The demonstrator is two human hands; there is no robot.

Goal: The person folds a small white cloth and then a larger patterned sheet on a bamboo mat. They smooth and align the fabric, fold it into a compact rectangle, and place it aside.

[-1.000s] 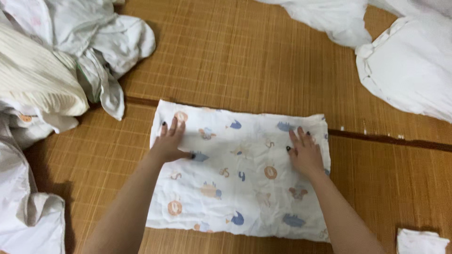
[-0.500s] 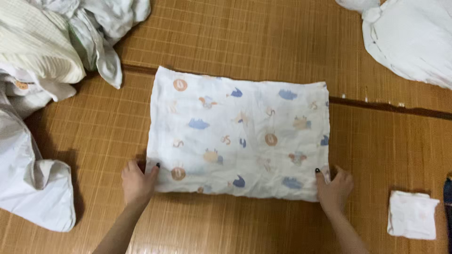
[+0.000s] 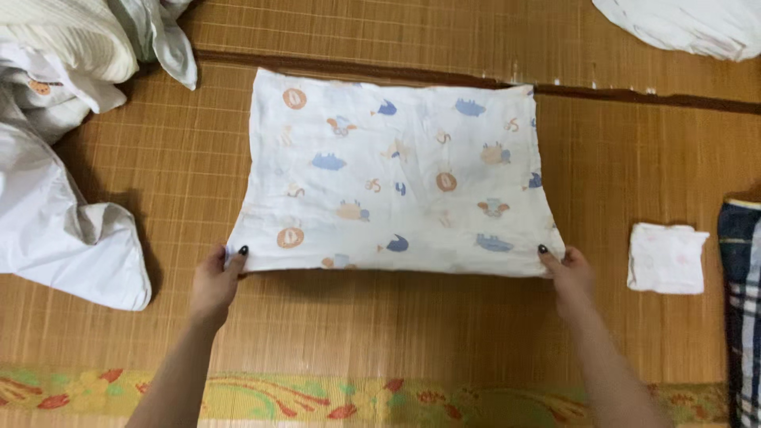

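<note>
A white folded cloth (image 3: 396, 170) printed with small blue and orange animals lies flat on a bamboo mat (image 3: 626, 158). My left hand (image 3: 214, 281) pinches its near left corner, thumb on top. My right hand (image 3: 569, 277) pinches its near right corner the same way. The near edge is lifted slightly off the mat, with a shadow under it.
A pile of white and cream laundry (image 3: 55, 143) lies at the left. A small folded white cloth (image 3: 667, 257) sits at the right, next to a dark plaid fabric (image 3: 741, 301). More white cloth (image 3: 690, 24) is at the top right. A floral border (image 3: 412, 396) runs along the mat's near edge.
My hands went from pressing flat on the cloth to gripping its two near corners, and the near edge has come up. The view has shifted toward me, showing the floral border.
</note>
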